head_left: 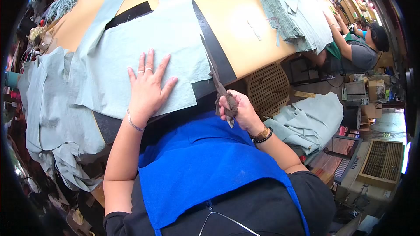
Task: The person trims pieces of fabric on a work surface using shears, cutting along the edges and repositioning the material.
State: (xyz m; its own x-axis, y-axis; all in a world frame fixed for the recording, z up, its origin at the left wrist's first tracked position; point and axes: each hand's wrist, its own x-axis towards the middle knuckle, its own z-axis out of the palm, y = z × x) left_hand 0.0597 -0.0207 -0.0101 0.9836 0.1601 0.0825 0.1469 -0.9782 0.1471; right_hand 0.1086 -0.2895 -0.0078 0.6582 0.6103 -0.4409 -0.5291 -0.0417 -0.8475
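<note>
Where the pale green cloth (pixel 118 70) lies spread near the front edge of the table, its right side runs alongside the blades of a pair of shears (pixel 222 89), which point away from the person; from where I stand I cannot tell whether those blades are parted or whether they bite into the fabric. Flat on the cloth rests the left hand (pixel 150 88), its fingers fanned wide and its palm down, gripping nothing, with a ring (pixel 148 69) on one finger and a thin bracelet (pixel 134 122) at the wrist. The right hand (pixel 245 112) is curled closed around the shears' handles, which are bound in dark brown wrapping (pixel 230 105), and it hangs just off the table's edge. Beneath the cloth, a black board (pixel 216 43) shows at the right and again at the far side, lying on the tan table (pixel 238 22). More green fabric (pixel 52 100) droops over the left edge, and a thick layered stack (pixel 313 28) sits toward the right end. The person wears a blue apron (pixel 210 159) over black clothing. Beside the right arm, below the table, I see a perforated seat (pixel 269 88) and a heap of the same fabric (pixel 306 120); farther off to the right, another person (pixel 361 54) in a dark cap reaches toward the table
</note>
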